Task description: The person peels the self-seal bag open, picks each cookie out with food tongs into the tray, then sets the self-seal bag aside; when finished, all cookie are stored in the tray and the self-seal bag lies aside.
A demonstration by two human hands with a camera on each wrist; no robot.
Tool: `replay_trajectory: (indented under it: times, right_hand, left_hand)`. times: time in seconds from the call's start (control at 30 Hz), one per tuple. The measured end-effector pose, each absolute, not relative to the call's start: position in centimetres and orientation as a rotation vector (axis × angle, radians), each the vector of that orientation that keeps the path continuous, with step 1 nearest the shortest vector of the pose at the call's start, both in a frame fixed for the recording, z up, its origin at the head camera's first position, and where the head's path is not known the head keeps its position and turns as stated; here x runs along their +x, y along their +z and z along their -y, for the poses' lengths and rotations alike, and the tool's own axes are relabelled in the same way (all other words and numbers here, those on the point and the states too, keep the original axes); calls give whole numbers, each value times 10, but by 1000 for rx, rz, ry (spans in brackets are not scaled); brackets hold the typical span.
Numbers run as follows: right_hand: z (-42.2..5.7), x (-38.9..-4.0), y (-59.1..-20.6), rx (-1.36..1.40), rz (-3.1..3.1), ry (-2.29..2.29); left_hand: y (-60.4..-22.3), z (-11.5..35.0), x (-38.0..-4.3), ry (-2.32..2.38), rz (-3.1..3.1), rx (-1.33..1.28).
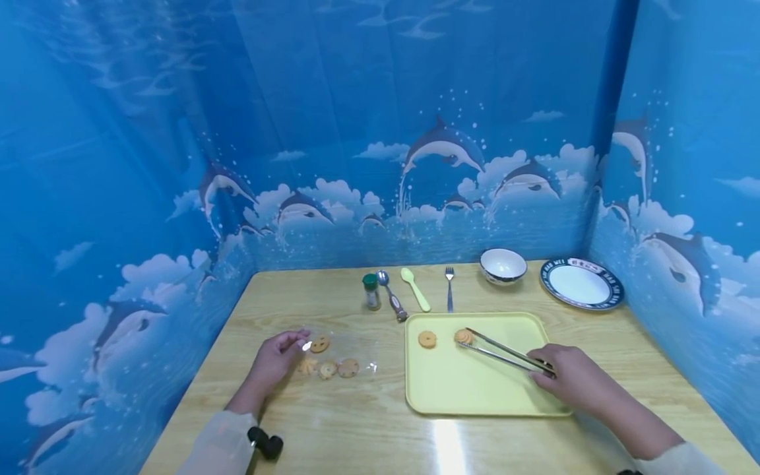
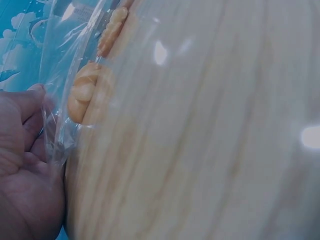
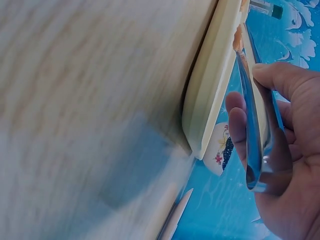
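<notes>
"At the tray [image 1: 475, 390], what's the right hand [image 1: 571, 377] doing?"
"Gripping one pair of tongs [image 3: 274, 175] — their tips, left of the hand, flank one swirled cookie [image 1: 464, 337]; whether it's lifted, I can't tell."
"Other cookies?"
"One round cookie [image 1: 427, 340] on the tray — and four bagged cookies [image 1: 348, 368] right of the left hand [image 1: 276, 359], which pinches the clear bag [image 1: 371, 367]."

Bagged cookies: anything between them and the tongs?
Yes. The clear bag's film covers the cookies. Toward the tongs, the yellow tray's left rim and a loose round cookie intervene.
</notes>
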State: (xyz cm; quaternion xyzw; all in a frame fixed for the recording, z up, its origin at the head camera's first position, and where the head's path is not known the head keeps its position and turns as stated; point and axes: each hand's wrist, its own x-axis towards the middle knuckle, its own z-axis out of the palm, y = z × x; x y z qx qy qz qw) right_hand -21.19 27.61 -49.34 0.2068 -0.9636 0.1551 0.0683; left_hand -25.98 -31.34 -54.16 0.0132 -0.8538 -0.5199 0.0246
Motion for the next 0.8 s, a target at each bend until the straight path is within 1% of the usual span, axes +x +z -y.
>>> replay_trajectory:
  times: [0.8]
  right_hand:
    - [-276,-210,-498,575,2963,522]
  left_hand:
    - [-541,313,-262,-1613,2650,62]
